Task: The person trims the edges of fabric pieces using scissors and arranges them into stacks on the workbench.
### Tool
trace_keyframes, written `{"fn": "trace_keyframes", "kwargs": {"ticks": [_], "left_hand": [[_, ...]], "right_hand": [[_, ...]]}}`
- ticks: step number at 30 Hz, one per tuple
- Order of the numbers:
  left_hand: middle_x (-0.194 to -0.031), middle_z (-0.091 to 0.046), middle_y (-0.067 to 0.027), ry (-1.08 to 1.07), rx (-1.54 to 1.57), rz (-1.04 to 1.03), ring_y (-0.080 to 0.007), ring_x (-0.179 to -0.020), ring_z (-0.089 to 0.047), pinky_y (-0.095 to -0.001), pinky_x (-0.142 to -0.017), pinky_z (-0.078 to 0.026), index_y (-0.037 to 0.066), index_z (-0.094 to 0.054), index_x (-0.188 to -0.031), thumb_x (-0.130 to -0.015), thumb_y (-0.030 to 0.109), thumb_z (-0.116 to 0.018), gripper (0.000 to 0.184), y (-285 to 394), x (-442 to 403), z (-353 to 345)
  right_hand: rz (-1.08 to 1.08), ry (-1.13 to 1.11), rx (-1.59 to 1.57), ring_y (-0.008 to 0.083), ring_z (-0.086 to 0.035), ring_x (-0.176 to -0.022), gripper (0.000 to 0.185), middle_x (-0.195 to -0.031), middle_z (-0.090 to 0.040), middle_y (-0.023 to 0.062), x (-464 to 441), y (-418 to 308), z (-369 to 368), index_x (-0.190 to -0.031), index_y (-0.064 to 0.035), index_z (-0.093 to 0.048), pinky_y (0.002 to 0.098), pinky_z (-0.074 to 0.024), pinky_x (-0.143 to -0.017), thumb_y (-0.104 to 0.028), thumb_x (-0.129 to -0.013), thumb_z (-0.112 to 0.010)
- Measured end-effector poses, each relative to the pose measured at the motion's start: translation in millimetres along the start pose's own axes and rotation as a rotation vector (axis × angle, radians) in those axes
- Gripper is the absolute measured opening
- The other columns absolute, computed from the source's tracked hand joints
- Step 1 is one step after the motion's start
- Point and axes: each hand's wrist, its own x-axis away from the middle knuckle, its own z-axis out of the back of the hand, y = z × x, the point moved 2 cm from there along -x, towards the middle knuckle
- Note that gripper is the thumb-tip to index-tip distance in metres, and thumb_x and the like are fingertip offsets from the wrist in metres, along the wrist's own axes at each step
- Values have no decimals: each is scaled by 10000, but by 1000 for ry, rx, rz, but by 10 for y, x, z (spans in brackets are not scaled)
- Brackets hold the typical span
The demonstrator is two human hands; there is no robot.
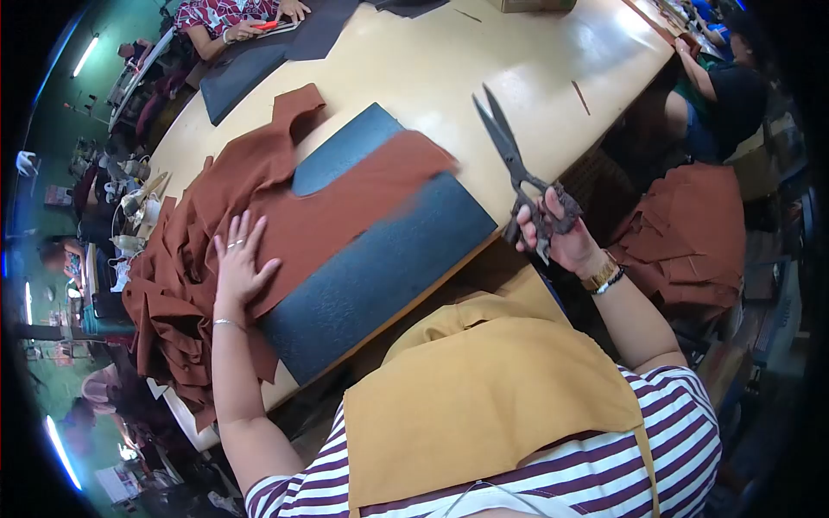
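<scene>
My left hand point(243, 268) lies flat with fingers spread on a piece of rust-brown fabric point(345, 194). That fabric stretches across a dark blue-black board point(406, 263), and its far right end is blurred. More brown fabric point(186, 268) lies heaped and crumpled to the left of the board. In my right hand point(557, 233) is a large pair of scissors point(505, 142), held up beyond the board's right corner. The blades point up and away, slightly apart, and do not touch the fabric. Dark wrapping covers part of the scissors' handles.
The board rests on a pale table point(432, 78). Across it, a person point(229, 26) handles an orange tool over dark sheets point(315, 30). A stack of brown pieces point(686, 233) sits at my right, below table height. Another person point(725, 95) is at the right.
</scene>
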Motion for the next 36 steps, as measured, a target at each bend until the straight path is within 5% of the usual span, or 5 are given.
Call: {"fn": "trace_keyframes", "kwargs": {"ticks": [8,13,16,23,36], "left_hand": [[-1496,-297,-149,354,265,-164,-361,-1399,-215,-552,-1101,-163,164,-469,-1364,-796,413,-654,647,1179,-454,231],[-1499,-300,-127,175,462,-315,-350,-1387,-248,-570,-1101,-184,213,-466,-1367,-899,432,-520,519,2174,-968,44],[-1497,-310,-111,118,445,-299,-345,-1387,-253,-563,-1104,-187,239,-471,-1365,-935,404,-460,461,2038,-1046,-3],[-1464,-371,-111,197,572,-12,-331,-1386,-263,-532,-1113,-170,268,-508,-1336,-980,302,-384,378,1322,-757,-125],[-1499,-313,-79,119,345,-191,-334,-1397,-228,-560,-1117,-156,195,-442,-1372,-826,312,-543,568,1546,-310,104]], "right_hand": [[-129,-54,170,91,-611,-596,447,-689,-613,22,208,267,-123,-847,-7,-630,198,-505,-582,-446,-908,-574],[-151,-72,263,87,-601,-608,397,-693,-616,26,231,264,-180,-842,-10,-625,208,-500,-597,-402,-905,-600],[-148,-90,366,102,-591,-648,595,-716,-598,23,344,190,-225,-878,-3,-620,217,-467,-604,-595,-829,-589],[-387,-237,58,111,-606,-696,491,-748,-621,40,483,318,-39,-909,4,-621,243,-493,-661,-476,-928,-519],[-286,-162,305,86,-591,-665,333,-768,-621,31,173,424,-246,-868,-27,-617,227,-491,-626,-357,-906,-608]]}}
